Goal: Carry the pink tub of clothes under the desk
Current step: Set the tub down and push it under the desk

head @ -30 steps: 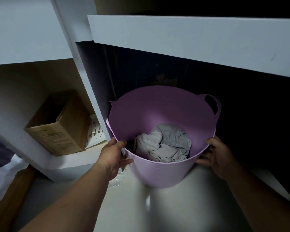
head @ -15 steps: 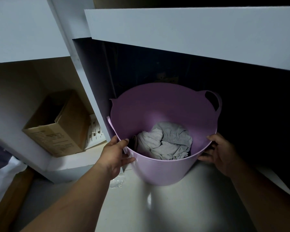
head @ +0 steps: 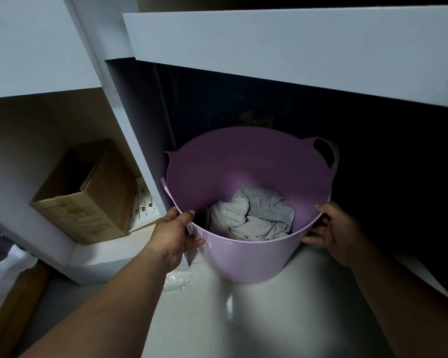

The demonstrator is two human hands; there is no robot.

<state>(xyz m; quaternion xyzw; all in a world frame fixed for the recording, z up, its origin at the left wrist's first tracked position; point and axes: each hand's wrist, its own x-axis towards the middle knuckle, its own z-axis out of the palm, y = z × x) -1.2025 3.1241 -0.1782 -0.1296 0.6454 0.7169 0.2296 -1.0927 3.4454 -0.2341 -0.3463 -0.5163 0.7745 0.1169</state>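
Spanning the upper right of the frame, the desk (head: 295, 55) top is seen from above, with the dark opening beneath it taking the centre and right. The pink tub (head: 246, 257) is set on the pale floor (head: 282, 319) at the mouth of that opening — far rim already under the desk edge, near wall not yet in. A two-sided hold is used, probably so the soft wall does not fold and the tub can be steered past the desk's side panel (head: 130, 130), which the tub's left handle sits just beside.

Tub look: lilac-pink flexible plastic, round, tapering to the base, two loop handles; the right handle (head: 327, 156) is free at upper right. Inside, crumpled grey clothes (head: 254, 215) cover only the bottom, so the load is judged light.

At centre left the left hand (head: 175, 233) is clamped on the near-left rim, thumb over the lip, fingers curled against the outer wall. At centre right the right hand (head: 334, 228) is held the same way on the near-right rim — thumb on top, fingers wrapped below.

A cardboard box (head: 86, 195) sits in the shelf bay at lower left.
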